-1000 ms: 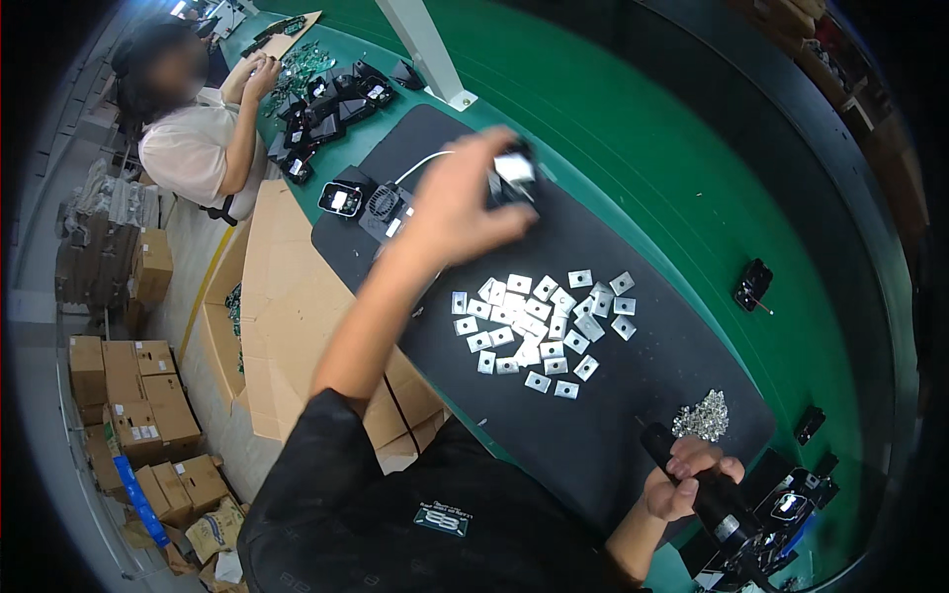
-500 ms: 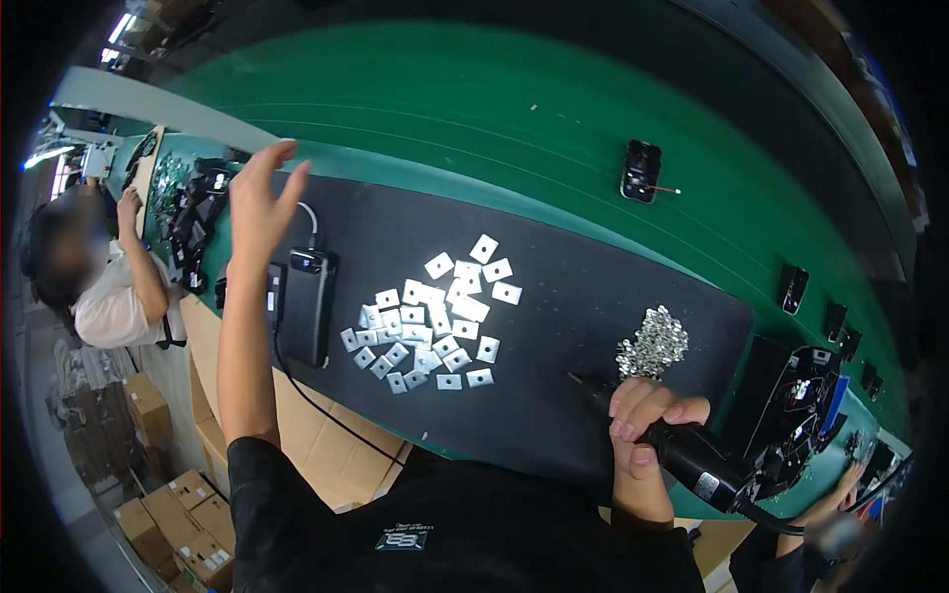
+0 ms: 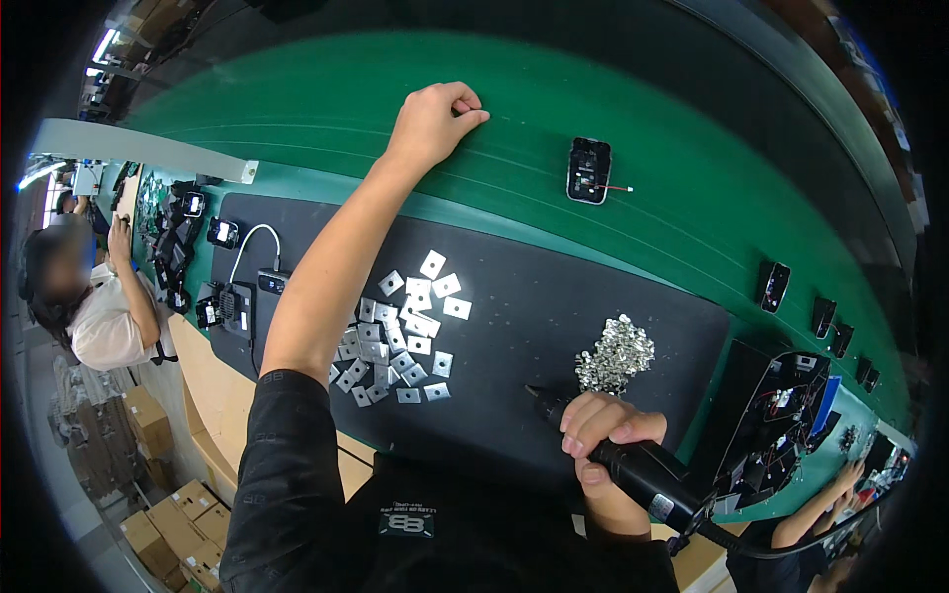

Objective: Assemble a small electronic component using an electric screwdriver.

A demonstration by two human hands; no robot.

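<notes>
My left hand (image 3: 435, 124) reaches out over the green belt, its fingers curled and the thumb close to them. Whatever may be between the fingertips is too small to make out. My right hand (image 3: 605, 435) is wrapped around a black electric screwdriver (image 3: 647, 476), whose tip points left above the black mat (image 3: 494, 425). Just beyond that tip lies a heap of small silvery metal parts (image 3: 615, 356). Several flat silver plates with a central hole (image 3: 418, 345) are spread on the mat, partly hidden by my left forearm. A black housing with a short cable (image 3: 589, 170) sits on the belt right of my left hand.
More black housings (image 3: 774, 287) lie along the belt at the right. A black bin of electronic parts (image 3: 771, 425) stands at the mat's right end. A cabled black device (image 3: 237, 306) is at the left. One co-worker (image 3: 109, 306) sits at left, another (image 3: 791, 544) at lower right.
My left hand has swung right and farther out, from above the mat's left end to the belt, its spread fingers now curled. The view has shifted; the right hand keeps its hold on the screwdriver.
</notes>
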